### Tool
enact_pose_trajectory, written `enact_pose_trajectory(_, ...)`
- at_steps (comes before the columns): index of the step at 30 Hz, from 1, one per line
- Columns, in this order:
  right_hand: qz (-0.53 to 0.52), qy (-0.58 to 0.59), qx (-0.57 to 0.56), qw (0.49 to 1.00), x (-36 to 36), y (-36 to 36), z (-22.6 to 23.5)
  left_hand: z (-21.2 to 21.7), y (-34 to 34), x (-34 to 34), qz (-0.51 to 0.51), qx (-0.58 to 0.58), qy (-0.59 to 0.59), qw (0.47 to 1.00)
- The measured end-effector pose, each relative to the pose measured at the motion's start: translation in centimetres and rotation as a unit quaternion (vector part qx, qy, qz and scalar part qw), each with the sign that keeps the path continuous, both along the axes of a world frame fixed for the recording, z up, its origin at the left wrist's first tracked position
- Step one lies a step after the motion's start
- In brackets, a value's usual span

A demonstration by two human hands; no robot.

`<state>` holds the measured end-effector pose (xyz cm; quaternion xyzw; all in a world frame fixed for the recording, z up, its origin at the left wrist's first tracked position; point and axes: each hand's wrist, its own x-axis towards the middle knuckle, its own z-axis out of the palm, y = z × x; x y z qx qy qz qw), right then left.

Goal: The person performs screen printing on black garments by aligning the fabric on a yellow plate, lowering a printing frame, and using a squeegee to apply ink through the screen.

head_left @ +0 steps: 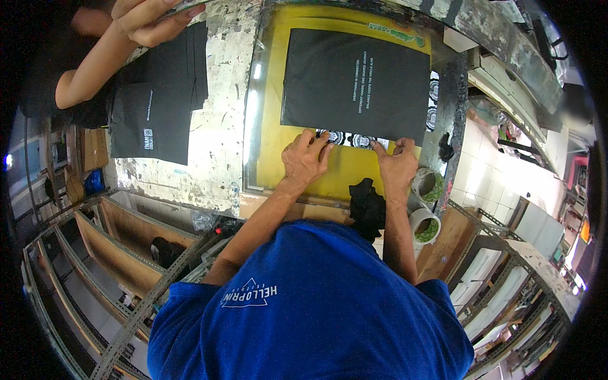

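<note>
A black fabric piece (342,82) with small white print lies flat over a yellow, glass-like panel (269,145). From under its near and right edges shows a black-and-white patterned sheet (345,139). My left hand (306,158) pinches at the left part of the sheet's near strip, thumb and forefinger closed on it. At the strip's right end, close to the fabric's near right corner, my right hand (398,168) grips with closed fingers. How much of the black fabric is caught in either grip is hidden.
Left, more black fabric pieces (158,101) lie on a paint-stained table (218,120); another person's hand (152,19) hovers above them. A dark cloth (367,206) hangs at the panel's near edge. Two white tubs (425,227) with green contents stand beside my right forearm. Metal-framed racks (126,244) flank me.
</note>
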<state>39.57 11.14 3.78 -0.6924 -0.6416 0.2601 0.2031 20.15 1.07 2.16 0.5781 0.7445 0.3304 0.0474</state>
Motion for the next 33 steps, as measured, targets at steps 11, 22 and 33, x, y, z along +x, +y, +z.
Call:
enact_pose_trajectory(11,0.002,-0.018,0.033,0.999,0.0,-0.2,-1.2,0.0,0.1,-0.1,0.014,-0.008,0.005,1.0)
enact_pose_trajectory(22,0.005,-0.028,0.013,1.0,0.0,-0.4,-0.8,-0.5,0.2,-0.2,0.054,0.027,-0.01,0.998)
enact_pose_trajectory(33,0.007,-0.02,0.021,1.0,0.0,-0.5,-0.9,-0.8,0.3,-0.1,0.065,0.042,-0.001,0.997)
